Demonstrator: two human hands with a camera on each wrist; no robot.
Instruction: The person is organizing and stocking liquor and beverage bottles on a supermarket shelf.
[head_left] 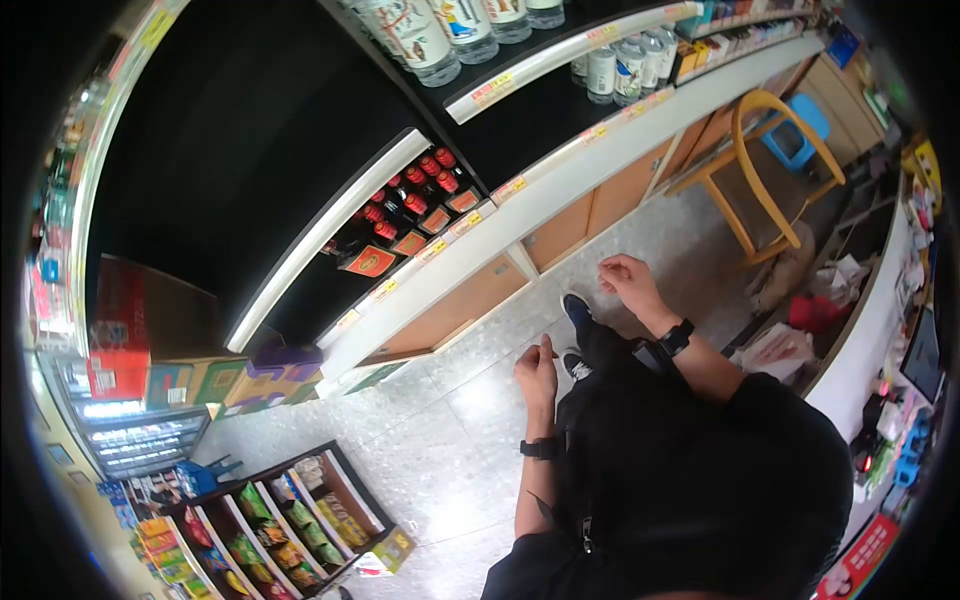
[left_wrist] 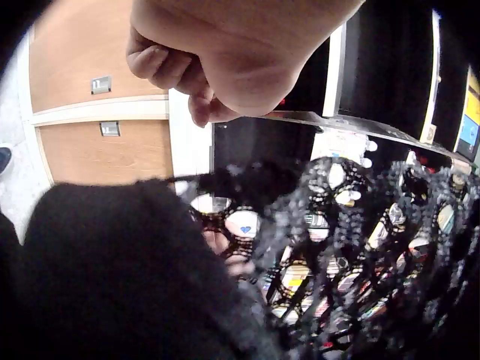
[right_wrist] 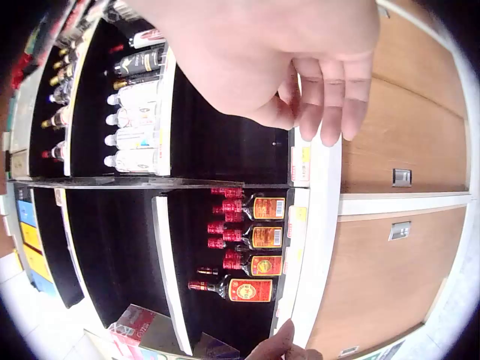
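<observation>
My left hand is held in front of my body, above the tiled floor, with nothing in it. The left wrist view shows this hand from below, its fingers loosely curled. My right hand is raised farther right, near the front of the shelf unit, and is empty too. In the right wrist view its fingers hang relaxed, overlapping the shelf edge. Nearest to both hands are dark bottles with red caps on the lower shelf. They stand in rows with red and orange labels.
Clear bottles stand on other shelves, above wooden cabinet doors. A wooden chair is at the right, near a cluttered counter. Cartons sit at the left end; a snack rack stands on the floor below them.
</observation>
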